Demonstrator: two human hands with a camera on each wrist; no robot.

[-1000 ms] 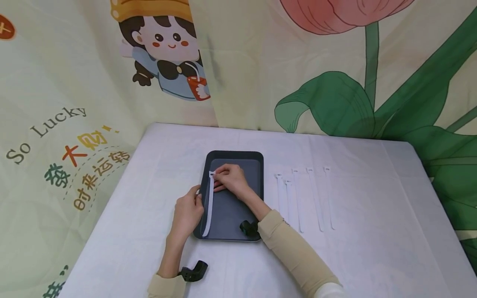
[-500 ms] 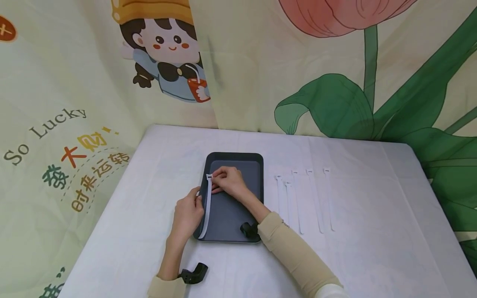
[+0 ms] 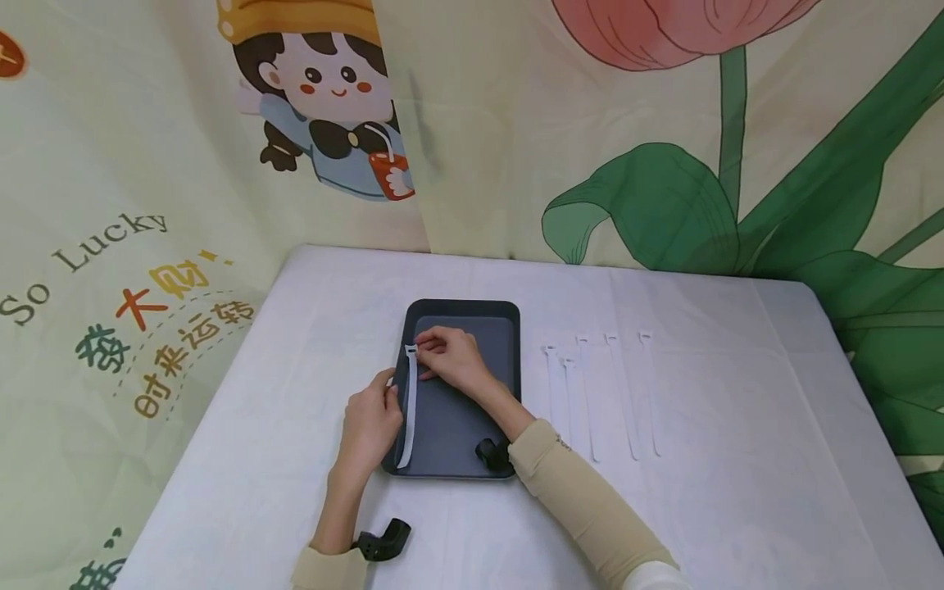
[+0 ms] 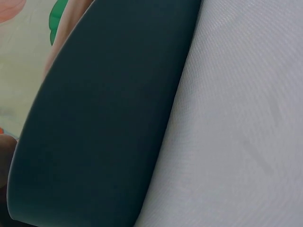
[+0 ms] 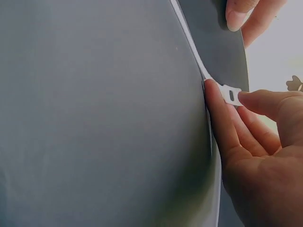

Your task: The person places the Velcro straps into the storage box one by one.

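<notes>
A white strap-style cable tie (image 3: 410, 410) with a slotted head lies lengthwise along the left side of a dark grey tray (image 3: 463, 307). My right hand (image 3: 456, 360) pinches its head end between thumb and fingers; the slot (image 5: 231, 96) shows clearly in the right wrist view. On the tray's left rim, my left hand (image 3: 372, 418) grips with the thumb inside and a finger outside. The left wrist view is mostly filled by the tray's dark outer wall (image 4: 104, 113).
Several more white cable ties (image 3: 586, 401) lie roughly side by side on the white tablecloth (image 3: 737, 426), right of the tray. A printed curtain (image 3: 479, 164) hangs behind the table.
My right hand has shifted slightly left, bringing the cable tie closer to the tray's left wall. My left hand keeps its grip on the rim.
</notes>
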